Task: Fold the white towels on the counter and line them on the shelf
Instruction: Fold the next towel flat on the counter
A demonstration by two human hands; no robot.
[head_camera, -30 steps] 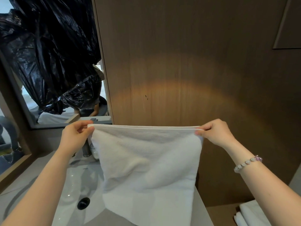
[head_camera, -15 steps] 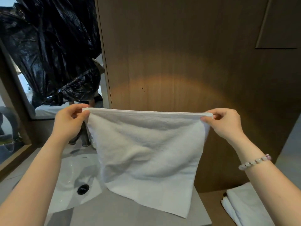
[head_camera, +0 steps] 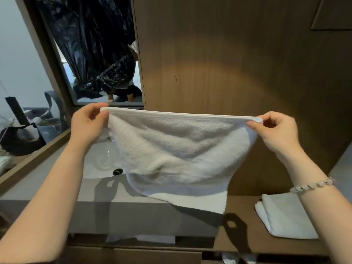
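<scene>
A white towel (head_camera: 177, 153) hangs stretched in the air in front of a brown wall panel, its lower edge trailing onto the grey counter (head_camera: 122, 191). My left hand (head_camera: 88, 125) pinches its top left corner. My right hand (head_camera: 276, 130), with a bead bracelet on the wrist, pinches the top right corner. A folded white towel (head_camera: 283, 214) lies on the lower brown shelf (head_camera: 245, 221) at the right, partly hidden by my right forearm.
A white sink basin (head_camera: 101, 162) with a dark drain sits in the counter behind my left arm. A mirror (head_camera: 91, 54) at upper left reflects black plastic sheeting. A dark bag (head_camera: 21, 138) lies beyond the counter's left ledge. More white cloth (head_camera: 156, 239) shows under the counter.
My view has tilted down, so more of the counter front and the shelf with the folded towel shows. Both hands have spread slightly wider and the towel hangs a little lower in view.
</scene>
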